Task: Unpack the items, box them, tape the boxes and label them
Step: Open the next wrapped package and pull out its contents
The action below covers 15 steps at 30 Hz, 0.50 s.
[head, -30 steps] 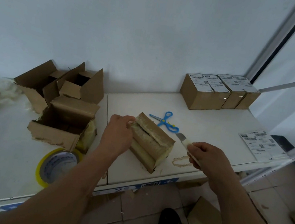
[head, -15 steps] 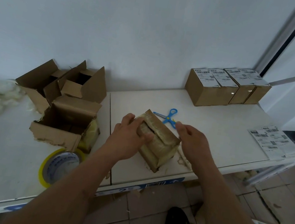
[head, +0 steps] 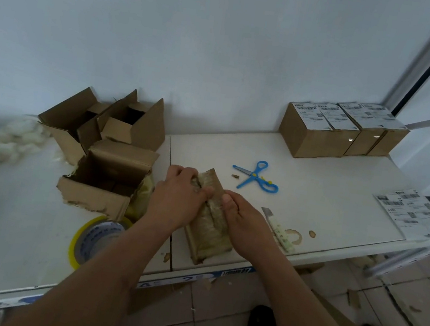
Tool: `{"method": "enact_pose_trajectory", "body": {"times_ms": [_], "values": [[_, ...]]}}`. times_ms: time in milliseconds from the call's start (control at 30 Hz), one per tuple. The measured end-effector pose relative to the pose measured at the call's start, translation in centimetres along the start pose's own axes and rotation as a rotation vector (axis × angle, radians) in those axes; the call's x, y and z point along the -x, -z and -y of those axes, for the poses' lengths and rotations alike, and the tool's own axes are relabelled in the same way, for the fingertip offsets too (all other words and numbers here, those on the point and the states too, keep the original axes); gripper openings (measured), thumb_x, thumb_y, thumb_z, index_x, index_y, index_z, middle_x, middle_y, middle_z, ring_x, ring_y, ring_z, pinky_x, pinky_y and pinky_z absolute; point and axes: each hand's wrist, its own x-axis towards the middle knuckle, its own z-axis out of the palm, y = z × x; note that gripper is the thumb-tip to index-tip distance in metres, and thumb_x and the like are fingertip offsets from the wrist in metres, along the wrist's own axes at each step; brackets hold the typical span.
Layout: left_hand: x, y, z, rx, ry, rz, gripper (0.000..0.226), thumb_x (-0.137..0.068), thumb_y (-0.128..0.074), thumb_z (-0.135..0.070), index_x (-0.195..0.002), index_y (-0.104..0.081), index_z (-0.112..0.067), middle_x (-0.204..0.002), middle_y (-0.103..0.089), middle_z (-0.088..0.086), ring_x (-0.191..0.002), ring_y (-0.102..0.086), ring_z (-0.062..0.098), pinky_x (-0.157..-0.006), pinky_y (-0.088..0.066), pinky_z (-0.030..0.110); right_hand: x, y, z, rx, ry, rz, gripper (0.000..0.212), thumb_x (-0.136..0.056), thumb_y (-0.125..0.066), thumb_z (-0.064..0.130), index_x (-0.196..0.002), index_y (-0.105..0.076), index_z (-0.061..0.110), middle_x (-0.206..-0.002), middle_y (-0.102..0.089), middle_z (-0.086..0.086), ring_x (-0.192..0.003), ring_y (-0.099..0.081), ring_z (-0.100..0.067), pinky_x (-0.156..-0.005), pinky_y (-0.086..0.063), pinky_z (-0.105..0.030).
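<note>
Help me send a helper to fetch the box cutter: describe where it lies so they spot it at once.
Start at the white table and find the taped box that both hands are pulling at near its front edge. Just right of the right hand lies the box cutter, a pale slim handle with a short grey blade, unlike the blue scissors farther back.

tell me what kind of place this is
Probably a small parcel-packing station: sealed labelled boxes stand along the wall, spare shipping labels lie on the white table, and a tape roll sits near opened cartons.

The label sheets (head: 413, 215) carry print too small to read, perhaps barcodes.
</note>
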Motion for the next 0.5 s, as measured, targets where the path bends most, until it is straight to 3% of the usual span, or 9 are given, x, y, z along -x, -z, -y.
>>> {"method": "enact_pose_trajectory", "body": {"times_ms": [233, 500], "values": [[-0.02, 0.52, -0.01, 0.005, -0.042, 0.013, 0.039, -0.098, -0.048, -0.044, -0.133, -0.047, -0.026, -0.139, -0.033, -0.001, -0.115, -0.052, 0.025, -0.098, -0.049, 0.044, -0.15, -0.12, -0.28, -0.009, -0.013, -0.003, 0.046, -0.104, -0.028, 0.046, -0.140, -0.049, 0.026, -0.135, -0.057, 0.004, -0.123, -0.051, -0.014, -0.107, -0.039, -0.034], [0.77, 1.01, -0.46, 0.011, -0.054, 0.168, 0.048, -0.099, -0.049, -0.039, -0.143, -0.035, -0.025, -0.147, -0.022, -0.001, -0.120, -0.048, 0.026, -0.104, -0.043, 0.040, -0.05, -0.23, -0.56, -0.006, 0.002, 0.000, 0.042, -0.102, -0.032, 0.049, -0.136, -0.050, 0.032, -0.127, -0.060, 0.006, -0.112, -0.054, -0.010, -0.096, -0.045, -0.032]]}}
